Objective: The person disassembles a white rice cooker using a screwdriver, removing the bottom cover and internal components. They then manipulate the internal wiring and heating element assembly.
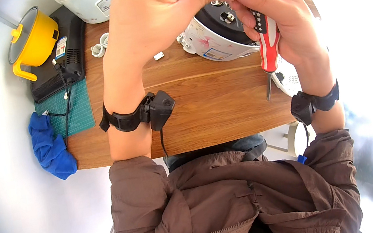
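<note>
My left hand (162,6) is raised above the wooden table (205,108), its fingertips pinched together against my right hand's fingertips; whether something small sits between them is hidden. My right hand (279,20) grips a screwdriver (268,47) with a red, white and blue handle, its shaft pointing down toward the table. Under both hands lies a white rice cooker (217,36) tipped on its side, its dark round underside with screw posts facing up.
A yellow pot (35,38) stands at the far left beside a black device (63,53) with a cable, on a green cutting mat (78,110). A blue cloth (49,145) hangs off the table's left edge. Small white parts (101,45) and another white appliance (86,2) sit behind.
</note>
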{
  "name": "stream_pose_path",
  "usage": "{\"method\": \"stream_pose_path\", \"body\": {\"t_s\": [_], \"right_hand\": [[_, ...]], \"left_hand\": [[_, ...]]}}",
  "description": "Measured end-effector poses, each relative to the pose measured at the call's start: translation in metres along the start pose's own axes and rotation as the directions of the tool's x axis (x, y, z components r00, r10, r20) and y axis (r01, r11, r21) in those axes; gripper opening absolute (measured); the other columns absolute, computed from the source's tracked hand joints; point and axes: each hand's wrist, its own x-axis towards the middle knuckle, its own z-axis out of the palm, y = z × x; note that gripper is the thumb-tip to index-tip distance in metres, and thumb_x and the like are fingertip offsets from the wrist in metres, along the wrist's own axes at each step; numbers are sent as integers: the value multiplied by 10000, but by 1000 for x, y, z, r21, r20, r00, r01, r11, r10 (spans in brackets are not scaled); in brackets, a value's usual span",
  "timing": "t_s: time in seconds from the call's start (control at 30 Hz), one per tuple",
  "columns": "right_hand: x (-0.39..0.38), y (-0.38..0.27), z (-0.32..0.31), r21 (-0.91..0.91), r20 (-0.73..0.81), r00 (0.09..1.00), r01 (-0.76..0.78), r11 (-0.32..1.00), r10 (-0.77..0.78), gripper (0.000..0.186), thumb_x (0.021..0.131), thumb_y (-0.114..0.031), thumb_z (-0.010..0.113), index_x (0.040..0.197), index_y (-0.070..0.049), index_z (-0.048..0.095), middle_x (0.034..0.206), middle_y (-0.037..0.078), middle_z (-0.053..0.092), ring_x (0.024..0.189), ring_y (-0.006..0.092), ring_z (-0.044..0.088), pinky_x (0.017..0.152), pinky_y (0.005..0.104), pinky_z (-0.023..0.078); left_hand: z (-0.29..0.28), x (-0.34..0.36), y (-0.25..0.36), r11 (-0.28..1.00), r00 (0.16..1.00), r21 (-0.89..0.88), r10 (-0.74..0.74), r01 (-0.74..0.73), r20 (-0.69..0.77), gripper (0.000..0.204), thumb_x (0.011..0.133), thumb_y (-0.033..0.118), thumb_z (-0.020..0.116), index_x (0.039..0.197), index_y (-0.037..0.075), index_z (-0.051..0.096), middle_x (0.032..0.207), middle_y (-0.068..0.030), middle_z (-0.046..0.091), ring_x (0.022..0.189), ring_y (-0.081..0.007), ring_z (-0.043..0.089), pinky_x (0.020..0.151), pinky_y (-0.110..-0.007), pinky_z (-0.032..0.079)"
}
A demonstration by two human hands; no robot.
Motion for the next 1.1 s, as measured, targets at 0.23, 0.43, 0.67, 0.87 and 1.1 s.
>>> {"method": "stream_pose_path", "body": {"t_s": [0.23, 0.43, 0.67, 0.87, 1.1], "right_hand": [[-7, -8, 4, -49, -7, 998, 69, 996, -70, 383, 1032, -205, 591, 1320, 44, 636, 862, 34, 607, 667, 46, 539, 518, 198, 428], [-9, -15, -3, 11, -40, 989, 143, 990, -142, 400, 1030, -172, 578, 1331, 91, 591, 865, 18, 541, 664, 33, 485, 518, 188, 418], [-16, -16, -7, 26, -131, 973, 198, 980, -192, 410, 1050, -190, 566, 1348, 91, 553, 803, -1, 495, 668, 43, 478, 526, 194, 418], [-21, -29, -13, 70, -315, 918, 277, 958, -242, 390, 1060, -247, 568, 1304, 57, 555, 757, -34, 433, 672, 52, 442, 586, 213, 387], [-16, -45, 10, 76, -507, 739, 552, 830, -445, 392, 1008, -160, 615, 1313, 64, 514, 799, 10, 515, 727, 118, 529, 663, 272, 466]], "left_hand": [[-32, -8, -6, 793, 842, 335, -539, 510, -5, 97, 880, 40, 732, 968, 7, 753, 868, -121, 710, 757, -242, 678, 690, -336, 522], [-39, -59, -84, 632, 751, 676, -637, 378, 175, 140, 877, 67, 693, 997, 16, 745, 920, -162, 757, 830, -296, 730, 778, -365, 562], [-16, -89, -128, 483, 658, 828, -726, 284, 198, 97, 812, 79, 750, 897, 71, 795, 886, -139, 758, 834, -308, 729, 777, -409, 574], [-15, -98, -136, 460, 675, 868, -702, 184, 229, 126, 746, 67, 795, 863, 107, 812, 900, -105, 717, 903, -299, 706, 825, -411, 563], [-47, -81, -119, 505, 792, 834, -593, 223, 147, 184, 874, 104, 706, 1017, 141, 816, 1021, -118, 739, 935, -332, 701, 855, -423, 543]]}}
